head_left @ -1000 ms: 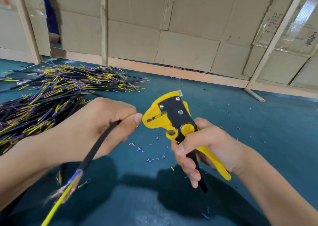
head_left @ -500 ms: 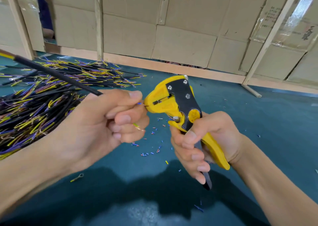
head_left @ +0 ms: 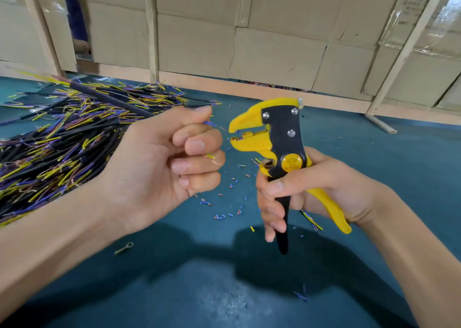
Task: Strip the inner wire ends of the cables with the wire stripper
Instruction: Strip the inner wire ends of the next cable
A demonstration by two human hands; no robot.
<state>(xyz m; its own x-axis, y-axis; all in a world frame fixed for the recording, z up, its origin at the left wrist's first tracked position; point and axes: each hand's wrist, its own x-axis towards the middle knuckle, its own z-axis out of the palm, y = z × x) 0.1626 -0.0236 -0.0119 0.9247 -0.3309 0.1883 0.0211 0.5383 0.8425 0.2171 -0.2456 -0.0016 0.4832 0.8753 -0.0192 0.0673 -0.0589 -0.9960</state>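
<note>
At the left of the frame a heap of black cables with yellow, blue and purple inner wires lies on the teal table. Just right of it, the left hand has its grip curled round one black cable, which runs back toward the upper left; the cable's blue inner wire pokes out between thumb and forefinger, its bare tip just short of the tool's open mouth. Blue and pink insulation scraps dot the table at centre. To the right, the right hand has its grip wrapped round the handles of the yellow-and-black wire stripper, held upright.
</note>
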